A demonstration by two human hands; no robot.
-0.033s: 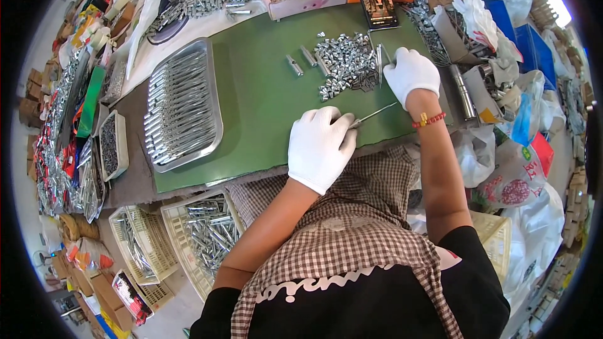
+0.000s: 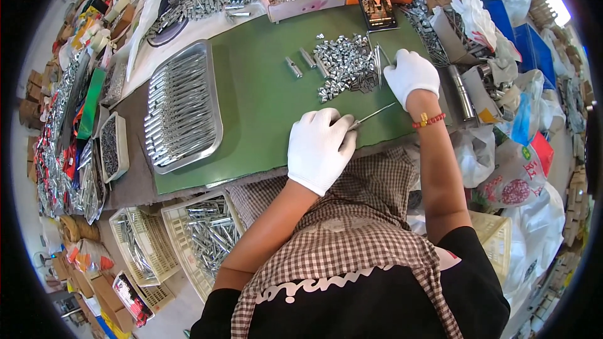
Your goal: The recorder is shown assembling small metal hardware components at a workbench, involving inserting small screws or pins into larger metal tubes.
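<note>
Near edge of the green bench: left hand, white-gloved, thumb and fingers drawn together.
Left grip: bent firmly round one end of a thin metal rod, whose bare length points up and right over the bench.
Right hand: also gloved, near the bench's right side, with a red beaded bracelet at the wrist.
Right grip: fingers curled, their tips beside a thin grey piece; I cannot tell whether they pinch it.
Slim rods: lying just left of the right hand, along the heap's edge.
Heap of small metal sleeves: beyond the left hand, with short cylinders at its left.
Steel tray: on the bench's left, filled with rows of shiny metal parts.
Far edge: pink box of small metal pieces, beside a tilted phone.
</note>
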